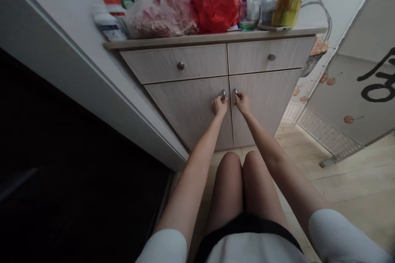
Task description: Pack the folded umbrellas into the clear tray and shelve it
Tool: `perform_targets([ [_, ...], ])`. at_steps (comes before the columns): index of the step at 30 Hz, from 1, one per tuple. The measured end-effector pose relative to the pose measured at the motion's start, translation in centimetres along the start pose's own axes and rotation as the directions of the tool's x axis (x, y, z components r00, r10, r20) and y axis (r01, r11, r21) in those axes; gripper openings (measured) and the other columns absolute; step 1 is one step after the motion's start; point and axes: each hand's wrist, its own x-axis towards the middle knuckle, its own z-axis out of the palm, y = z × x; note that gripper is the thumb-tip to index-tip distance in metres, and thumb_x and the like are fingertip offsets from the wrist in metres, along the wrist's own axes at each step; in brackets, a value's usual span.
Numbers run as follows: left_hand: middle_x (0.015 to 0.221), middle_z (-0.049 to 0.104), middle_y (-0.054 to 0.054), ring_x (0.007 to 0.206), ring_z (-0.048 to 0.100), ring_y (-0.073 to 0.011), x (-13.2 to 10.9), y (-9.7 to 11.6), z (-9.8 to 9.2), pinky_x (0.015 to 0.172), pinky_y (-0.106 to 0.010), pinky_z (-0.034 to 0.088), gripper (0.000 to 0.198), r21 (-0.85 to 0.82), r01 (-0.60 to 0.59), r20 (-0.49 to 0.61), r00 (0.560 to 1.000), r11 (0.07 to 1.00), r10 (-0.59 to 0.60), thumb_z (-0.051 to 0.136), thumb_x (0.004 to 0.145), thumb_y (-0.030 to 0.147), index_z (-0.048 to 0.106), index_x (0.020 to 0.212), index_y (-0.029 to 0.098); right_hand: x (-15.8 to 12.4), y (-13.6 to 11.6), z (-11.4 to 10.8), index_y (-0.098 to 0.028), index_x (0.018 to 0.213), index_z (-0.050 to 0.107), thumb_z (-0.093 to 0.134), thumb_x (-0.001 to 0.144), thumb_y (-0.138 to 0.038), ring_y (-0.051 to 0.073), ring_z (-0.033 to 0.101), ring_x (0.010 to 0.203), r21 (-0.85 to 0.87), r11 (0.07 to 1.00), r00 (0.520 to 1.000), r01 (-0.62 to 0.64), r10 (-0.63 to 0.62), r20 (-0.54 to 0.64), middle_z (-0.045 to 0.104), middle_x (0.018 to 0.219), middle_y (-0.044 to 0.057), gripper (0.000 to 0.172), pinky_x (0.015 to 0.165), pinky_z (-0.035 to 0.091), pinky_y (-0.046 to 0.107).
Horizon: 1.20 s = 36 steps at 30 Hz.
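Note:
Both my arms reach forward to a light wood-grain cabinet [203, 63]. My left hand [219, 105] is closed on the metal handle [224, 93] of the left cabinet door [185, 107]. Just beside it, my right hand [242, 103] pinches the metal handle [235, 91] of the right cabinet door [265, 98]. The two doors sit shut, meeting at a narrow seam. Above them are two closed drawers, each with a round knob; the left knob [180, 65] and the right knob [271, 57] are untouched. My fingers partly cover both handles.
On the cabinet top stand white bottles [108, 24], a clear plastic bag [160, 16], a red plastic bag [212, 0], a glass [249, 15] and a yellow container [286, 8]. A panel with cherry pictures [354, 102] stands at right. At left is a dark doorway [68, 164].

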Motion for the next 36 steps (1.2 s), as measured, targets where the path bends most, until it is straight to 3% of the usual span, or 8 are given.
perform_targets([
  [8, 0.104, 0.074, -0.012, 0.099, 0.067, -0.0225, 0.0, -0.8, 0.7, 0.086, -0.032, 0.044, 0.017, 0.050, -0.102, 0.042, 0.994, 0.994, 0.100, 0.056, 0.095, 0.027, 0.071, 0.098, 0.020, -0.1, 0.3, 0.0, -0.015, 0.108, 0.062, 0.050, 0.091, -0.023, 0.019, 0.065, 0.087, -0.008, 0.995, 0.994, 0.094, -0.094, 0.050, 0.072, 0.101, 0.012, 0.022, 0.082, 0.046, 0.031],
  [11, 0.102, 0.072, -0.013, 0.098, 0.067, -0.0227, -1.8, -1.0, -0.2, 0.087, -0.032, 0.044, 0.016, 0.061, -0.128, 0.030, 0.992, 0.990, 0.126, 0.054, 0.096, 0.025, 0.068, 0.098, 0.019, -1.3, 0.4, -1.0, -0.015, 0.103, 0.059, 0.049, 0.089, -0.021, 0.019, 0.063, 0.085, 0.001, 0.996, 0.995, 0.090, -0.090, 0.048, 0.069, 0.096, 0.011, 0.018, 0.081, 0.046, 0.031],
  [15, 0.101, 0.071, -0.013, 0.095, 0.066, -0.0232, -5.7, -2.2, -2.2, 0.087, -0.033, 0.044, 0.015, 0.050, -0.194, 0.010, 0.981, 0.980, 0.193, 0.051, 0.096, 0.025, 0.064, 0.096, 0.019, -5.0, 1.5, -3.6, -0.018, 0.099, 0.055, 0.050, 0.087, -0.024, 0.018, 0.061, 0.082, 0.105, 0.982, 0.987, 0.154, -0.158, 0.032, 0.066, 0.093, 0.008, 0.014, 0.080, 0.048, 0.031],
  [19, 0.097, 0.070, -0.014, 0.094, 0.067, -0.0254, -10.2, -4.8, -5.4, 0.088, -0.036, 0.045, 0.015, 0.046, -0.245, -0.056, 0.967, 0.968, 0.248, 0.049, 0.096, 0.026, 0.062, 0.092, 0.019, -9.8, 3.4, -7.6, -0.021, 0.097, 0.054, 0.052, 0.084, -0.032, 0.019, 0.061, 0.082, 0.181, 0.962, 0.978, 0.206, -0.197, -0.066, 0.065, 0.091, 0.006, 0.017, 0.080, 0.051, 0.034],
  [25, 0.092, 0.071, -0.014, 0.094, 0.068, -0.0290, -15.9, -9.4, -11.6, 0.089, -0.041, 0.046, 0.018, 0.016, -0.250, -0.200, 0.948, 0.968, 0.249, 0.051, 0.093, 0.035, 0.063, 0.091, 0.023, -15.7, 6.5, -15.1, -0.024, 0.098, 0.059, 0.056, 0.084, -0.041, 0.022, 0.066, 0.080, 0.184, 0.963, 0.955, 0.197, -0.145, -0.260, 0.068, 0.087, 0.007, 0.022, 0.078, 0.055, 0.040],
  [31, 0.093, 0.071, -0.015, 0.092, 0.068, -0.0287, -19.1, -14.4, -17.0, 0.088, -0.042, 0.050, 0.032, 0.047, -0.125, -0.400, 0.907, 0.991, 0.133, 0.055, 0.087, 0.048, 0.065, 0.097, 0.019, -18.8, 10.7, -22.4, -0.023, 0.102, 0.064, 0.064, 0.084, -0.052, 0.022, 0.069, 0.078, 0.094, 0.987, 0.951, 0.132, -0.099, -0.294, 0.071, 0.087, 0.006, 0.035, 0.079, 0.058, 0.042],
  [35, 0.098, 0.072, -0.017, 0.095, 0.070, -0.0313, -20.1, -18.5, -21.2, 0.089, -0.045, 0.054, 0.040, 0.022, -0.015, -0.542, 0.840, 1.000, 0.025, 0.054, 0.083, 0.051, 0.065, 0.101, 0.016, -19.6, 14.6, -27.2, -0.025, 0.103, 0.065, 0.068, 0.077, -0.062, 0.025, 0.070, 0.082, 0.096, 0.995, 0.938, 0.016, 0.018, -0.345, 0.071, 0.087, 0.005, 0.045, 0.087, 0.057, 0.050],
  [36, 0.098, 0.072, -0.017, 0.097, 0.070, -0.0325, -20.3, -19.4, -22.4, 0.090, -0.048, 0.054, 0.041, 0.009, -0.006, -0.541, 0.841, 1.000, 0.010, 0.054, 0.082, 0.051, 0.065, 0.102, 0.017, -19.6, 15.5, -28.5, -0.026, 0.101, 0.065, 0.070, 0.074, -0.063, 0.027, 0.070, 0.082, 0.120, 0.993, 0.936, -0.006, 0.048, -0.349, 0.071, 0.086, 0.005, 0.046, 0.087, 0.057, 0.053],
])
